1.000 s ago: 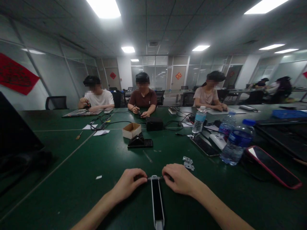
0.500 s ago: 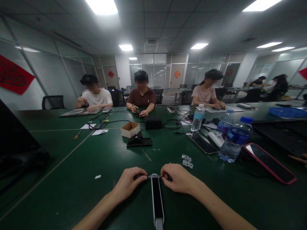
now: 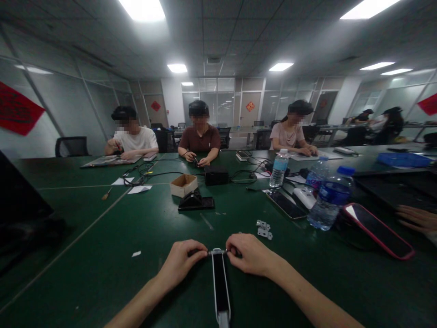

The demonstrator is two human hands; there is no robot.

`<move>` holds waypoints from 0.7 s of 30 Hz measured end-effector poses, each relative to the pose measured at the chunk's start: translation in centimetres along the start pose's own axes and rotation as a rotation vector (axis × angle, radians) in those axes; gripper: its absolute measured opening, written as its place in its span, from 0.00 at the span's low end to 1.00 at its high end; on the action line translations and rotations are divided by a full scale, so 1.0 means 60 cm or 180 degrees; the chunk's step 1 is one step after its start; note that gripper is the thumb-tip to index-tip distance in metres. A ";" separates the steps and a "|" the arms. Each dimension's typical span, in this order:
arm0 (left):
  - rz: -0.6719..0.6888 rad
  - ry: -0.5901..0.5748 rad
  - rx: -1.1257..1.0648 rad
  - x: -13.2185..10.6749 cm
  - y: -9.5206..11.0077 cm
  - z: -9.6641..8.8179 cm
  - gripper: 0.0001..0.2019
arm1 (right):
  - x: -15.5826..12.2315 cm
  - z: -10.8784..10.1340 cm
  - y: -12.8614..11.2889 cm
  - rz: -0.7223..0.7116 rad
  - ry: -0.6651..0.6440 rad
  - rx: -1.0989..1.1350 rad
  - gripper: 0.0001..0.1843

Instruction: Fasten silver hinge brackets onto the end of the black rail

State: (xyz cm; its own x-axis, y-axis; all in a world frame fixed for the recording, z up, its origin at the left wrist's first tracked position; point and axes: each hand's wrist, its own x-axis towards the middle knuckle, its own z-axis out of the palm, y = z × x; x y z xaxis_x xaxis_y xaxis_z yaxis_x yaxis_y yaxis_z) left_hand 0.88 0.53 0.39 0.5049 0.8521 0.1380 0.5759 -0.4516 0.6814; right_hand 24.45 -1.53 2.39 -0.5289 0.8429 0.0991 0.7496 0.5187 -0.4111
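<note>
Room: a wide office with glass walls (image 3: 218, 102), ceiling lights and red paper hangings (image 3: 17, 108)

Bench: a long green bench (image 3: 102, 273) runs from near to far, with wires and small items spread along it

People: three seated people work along the far side, the middle one in a brown shirt (image 3: 200, 139); a hand of another person (image 3: 414, 217) reaches in at the right edge, resting beside a phone in a red case (image 3: 377, 230)

Right side: three water bottles, the largest (image 3: 329, 205) beside that phone, and a second phone (image 3: 286, 205) farther left

Middle: a cardboard box (image 3: 183, 185) stands just left of a black box (image 3: 216, 175), with a black stand (image 3: 195, 200) nearer

Long bar: a long black-and-silver bar (image 3: 221, 284) lies on the bench, pointing straight toward the person, in the near middle

Left hand: left hand (image 3: 180, 259) is clamped on a small metal piece (image 3: 216, 251) at the bar's far end

Right hand: right hand (image 3: 249, 255) is clamped on the same piece from the other side, so both hands are together

Metal brackets: two small metal brackets (image 3: 263, 230) lie on the bench, just far and right of the right hand
</note>
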 end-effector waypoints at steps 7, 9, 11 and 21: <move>-0.0035 0.0056 0.0061 0.000 -0.006 0.007 0.09 | 0.001 0.008 0.007 -0.0022 0.0057 0.0073 0.05; 0.0008 0.0078 0.0097 0.000 -0.007 0.008 0.09 | 0.000 0.007 0.006 0.0010 0.0048 0.0106 0.04; -0.0035 0.0088 0.0094 0.000 -0.006 0.009 0.09 | 0.000 0.004 0.003 0.0039 0.0029 0.0136 0.04; 0.0051 -0.0162 -0.0003 -0.001 0.006 -0.010 0.09 | -0.001 0.001 -0.001 0.0074 -0.0032 0.0123 0.05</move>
State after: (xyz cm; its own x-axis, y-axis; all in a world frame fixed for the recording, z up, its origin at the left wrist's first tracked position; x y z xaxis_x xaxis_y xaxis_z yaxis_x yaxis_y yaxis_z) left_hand 0.66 0.51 1.07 0.5461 0.8302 0.1121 0.5670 -0.4648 0.6800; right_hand 24.42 -1.60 2.33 -0.5157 0.8530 0.0800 0.7459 0.4930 -0.4479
